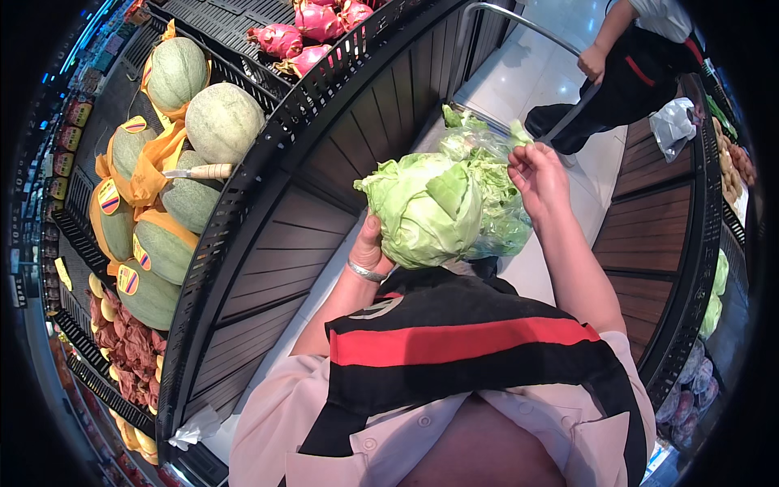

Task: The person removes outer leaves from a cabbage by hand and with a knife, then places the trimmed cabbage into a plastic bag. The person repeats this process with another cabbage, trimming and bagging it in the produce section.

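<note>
My left hand [371,246], with a silver bangle at its wrist, supports a pale green head of lettuce [429,210] from the left and below. A loose outer leaf flap stands up on top of the head. To the right of it, my right hand [540,176] is raised with thumb and fingers pinched on a small piece of leaf [519,133]. Beyond and partly under the head lies a clear plastic bag [508,228] of loose green leaves; the head and my right hand hide part of it.
On the left, a fruit stand [268,262] carries netted melons [225,115], a wooden-handled knife [210,171] and dragon fruit [319,21]. Another person's hand [593,64] grips a metal cart handle [529,24] ahead. A second display stand [645,225] lines the right, with a plastic bag [674,128] on it.
</note>
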Available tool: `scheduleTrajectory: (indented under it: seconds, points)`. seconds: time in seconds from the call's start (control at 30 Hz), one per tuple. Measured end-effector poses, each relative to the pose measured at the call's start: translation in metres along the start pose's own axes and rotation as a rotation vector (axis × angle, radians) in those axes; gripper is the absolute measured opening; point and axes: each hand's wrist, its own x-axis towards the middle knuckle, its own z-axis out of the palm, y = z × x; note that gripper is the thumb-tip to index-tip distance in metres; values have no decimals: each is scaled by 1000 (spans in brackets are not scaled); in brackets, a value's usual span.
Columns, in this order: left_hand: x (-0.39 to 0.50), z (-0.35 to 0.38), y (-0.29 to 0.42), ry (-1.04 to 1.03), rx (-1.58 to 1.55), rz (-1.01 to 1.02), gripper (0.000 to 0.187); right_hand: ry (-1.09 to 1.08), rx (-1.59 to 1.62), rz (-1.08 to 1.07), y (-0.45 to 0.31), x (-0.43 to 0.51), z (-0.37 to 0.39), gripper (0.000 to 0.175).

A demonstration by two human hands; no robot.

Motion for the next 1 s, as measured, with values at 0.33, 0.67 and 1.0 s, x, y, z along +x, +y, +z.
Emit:
scheduleTrajectory:
  seconds: [0.33,0.67,1.0]
  points:
    - [17,-11,-17,67,294,18,92,-622,-1208,-660,11,-49,38,63]
    - [16,-28,-35,181,345,3,103,-362,-510,-98,38,-32,17,10]
    - [10,-14,-26,72,298,-52,110,150,-215,209,21,13,-27,20]
